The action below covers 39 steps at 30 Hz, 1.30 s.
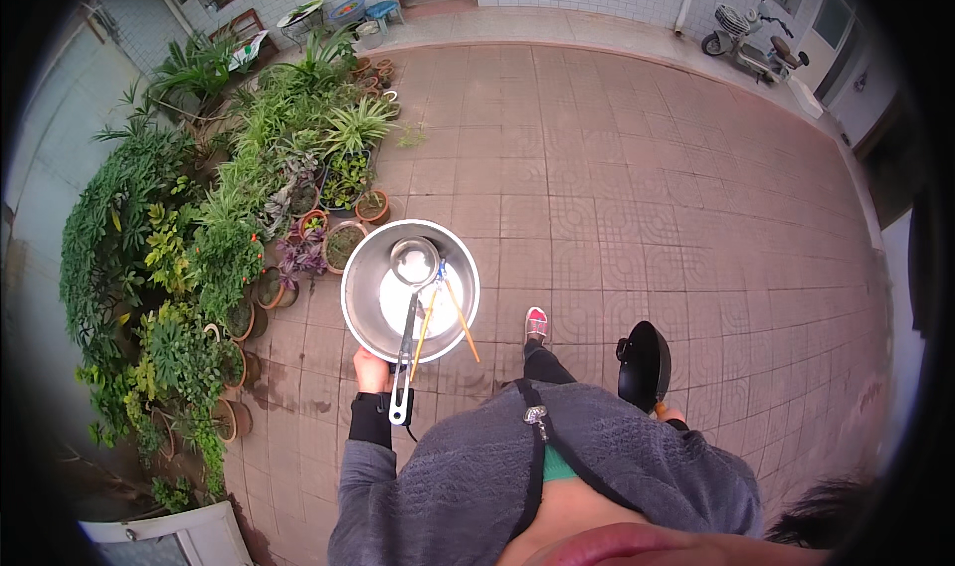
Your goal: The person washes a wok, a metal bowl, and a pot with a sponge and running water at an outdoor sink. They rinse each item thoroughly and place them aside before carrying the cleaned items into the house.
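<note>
My left hand (372, 370) is closed on the near rim of a round steel pot (361, 302), carried open side up. Inside the pot lies a metal ladle (407, 339), its long handle sticking out over the near rim beside my hand. Two chopsticks (461, 315) with blue ends also rest in it, spread apart, their tips crossing the rim. On the other side, my right hand (670, 414) grips the handle of a black frying pan (645, 365), which hangs tilted on its side. Most of that handle is hidden by my fingers.
Tiled paving (617, 188) stretches ahead. Along the left grow dense plants in several clay pots (234, 420), close to the steel pot. A blue stool (382, 11) stands at the far wall, and a scooter (756, 44) is parked at the far right.
</note>
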Available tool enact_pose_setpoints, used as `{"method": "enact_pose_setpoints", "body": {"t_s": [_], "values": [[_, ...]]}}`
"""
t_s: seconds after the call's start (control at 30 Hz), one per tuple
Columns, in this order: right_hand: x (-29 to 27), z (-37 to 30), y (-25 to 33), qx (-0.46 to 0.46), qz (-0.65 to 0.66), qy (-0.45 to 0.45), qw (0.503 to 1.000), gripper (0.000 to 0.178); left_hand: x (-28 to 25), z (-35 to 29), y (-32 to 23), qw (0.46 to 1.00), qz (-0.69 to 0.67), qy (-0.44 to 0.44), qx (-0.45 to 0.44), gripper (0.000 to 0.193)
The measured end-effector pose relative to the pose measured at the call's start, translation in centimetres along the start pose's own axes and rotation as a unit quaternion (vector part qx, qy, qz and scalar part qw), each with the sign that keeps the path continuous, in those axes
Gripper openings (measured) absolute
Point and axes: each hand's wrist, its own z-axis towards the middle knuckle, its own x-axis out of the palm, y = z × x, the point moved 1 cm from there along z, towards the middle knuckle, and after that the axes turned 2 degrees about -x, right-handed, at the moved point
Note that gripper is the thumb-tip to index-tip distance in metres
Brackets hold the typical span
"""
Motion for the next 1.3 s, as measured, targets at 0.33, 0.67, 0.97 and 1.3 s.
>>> {"method": "enact_pose_setpoints", "body": {"t_s": [0.33, 0.67, 0.97, 1.3], "values": [[-26.5, 16.5, 27.2, 0.052, 0.019, 0.077, 0.996, 0.035, 18.6, 27.4, -5.9, 0.997, -0.031, -0.052, -0.053, 0.016], [-51.0, 34.3, 58.6, -0.025, -0.009, 0.062, 0.998, 0.035, 37.0, 62.6, -13.1, 0.997, -0.040, -0.061, -0.037, 0.019], [-69.0, 55.1, 83.2, -0.046, -0.044, 0.054, 0.996, 0.033, 55.1, 92.5, -23.2, 0.991, -0.086, -0.104, -0.011, 0.012], [-89.2, 75.0, 110.8, -0.075, -0.078, 0.050, 0.993, 0.031, 70.1, 119.1, -34.5, 0.985, -0.062, -0.153, -0.043, 0.012]]}}
